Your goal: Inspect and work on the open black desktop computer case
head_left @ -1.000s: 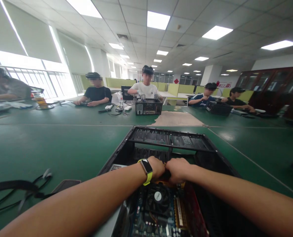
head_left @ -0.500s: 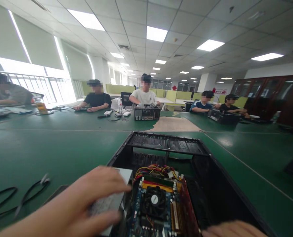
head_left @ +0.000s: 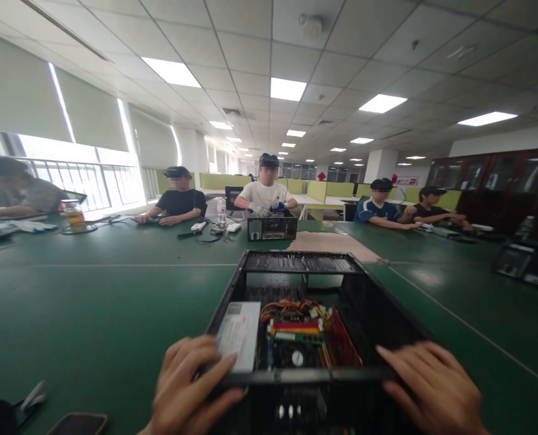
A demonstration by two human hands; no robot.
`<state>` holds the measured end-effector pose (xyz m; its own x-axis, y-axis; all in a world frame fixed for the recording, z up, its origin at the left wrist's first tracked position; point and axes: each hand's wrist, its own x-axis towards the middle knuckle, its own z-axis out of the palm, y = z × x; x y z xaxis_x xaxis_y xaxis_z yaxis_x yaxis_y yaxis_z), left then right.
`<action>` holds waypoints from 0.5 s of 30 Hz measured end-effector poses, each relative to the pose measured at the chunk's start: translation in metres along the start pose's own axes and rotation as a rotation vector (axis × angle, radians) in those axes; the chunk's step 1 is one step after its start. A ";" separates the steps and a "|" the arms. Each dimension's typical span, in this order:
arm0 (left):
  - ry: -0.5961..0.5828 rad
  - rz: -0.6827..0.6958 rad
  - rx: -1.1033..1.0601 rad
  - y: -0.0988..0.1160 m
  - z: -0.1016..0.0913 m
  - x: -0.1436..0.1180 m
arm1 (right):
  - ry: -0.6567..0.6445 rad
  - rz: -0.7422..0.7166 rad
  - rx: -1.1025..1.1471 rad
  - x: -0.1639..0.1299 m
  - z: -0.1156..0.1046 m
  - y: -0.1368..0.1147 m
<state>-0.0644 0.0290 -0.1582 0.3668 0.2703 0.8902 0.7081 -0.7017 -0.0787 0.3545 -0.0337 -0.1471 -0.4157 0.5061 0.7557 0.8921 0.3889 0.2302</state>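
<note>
An open black computer case [head_left: 291,376] lies in front of me, its near edge tilted up towards me. My left hand [head_left: 191,383] grips the near left corner, fingers over the rim and thumb below. At the near right corner my right hand [head_left: 432,380] is closed on the rim in the same way. Inside, a silver power supply with a label [head_left: 239,335] sits at the left. Beside it are coloured cables [head_left: 291,308], a memory module [head_left: 298,337], a cooling fan [head_left: 296,358] and a red card [head_left: 343,338]. The near rim hides the lower part of the mainboard.
The green table [head_left: 115,314] extends all round. A phone [head_left: 78,424] and a cable [head_left: 35,396] lie at the near left. Across the table a person in gloves works at another case [head_left: 272,226]. Other people sit on both sides. A black case [head_left: 529,266] stands far right.
My left hand has moved from above the power supply to the case's near left corner. The case's near edge has risen into view, with both hands on it. My view has tilted up.
</note>
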 end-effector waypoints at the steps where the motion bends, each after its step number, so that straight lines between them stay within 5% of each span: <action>1: 0.001 -0.036 0.047 -0.001 0.025 0.028 | -0.018 0.039 -0.030 0.025 0.020 0.014; 4: -0.164 -0.438 0.211 0.010 0.088 0.102 | -0.190 0.503 -0.257 0.095 0.059 0.020; 7: -0.289 -0.430 0.058 0.041 0.112 0.124 | -0.321 0.574 -0.110 0.114 0.064 -0.025; 10: -0.471 -0.345 -0.181 0.070 0.100 0.084 | -0.445 0.492 0.252 0.069 0.056 -0.080; 15: -0.897 -0.675 -0.353 0.075 0.064 -0.007 | -0.800 0.745 0.649 -0.032 0.058 -0.112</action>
<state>0.0247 0.0166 -0.1990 0.3746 0.9254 0.0579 0.7667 -0.3442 0.5419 0.2578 -0.0491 -0.2329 -0.0452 0.9972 -0.0592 0.7986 0.0005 -0.6019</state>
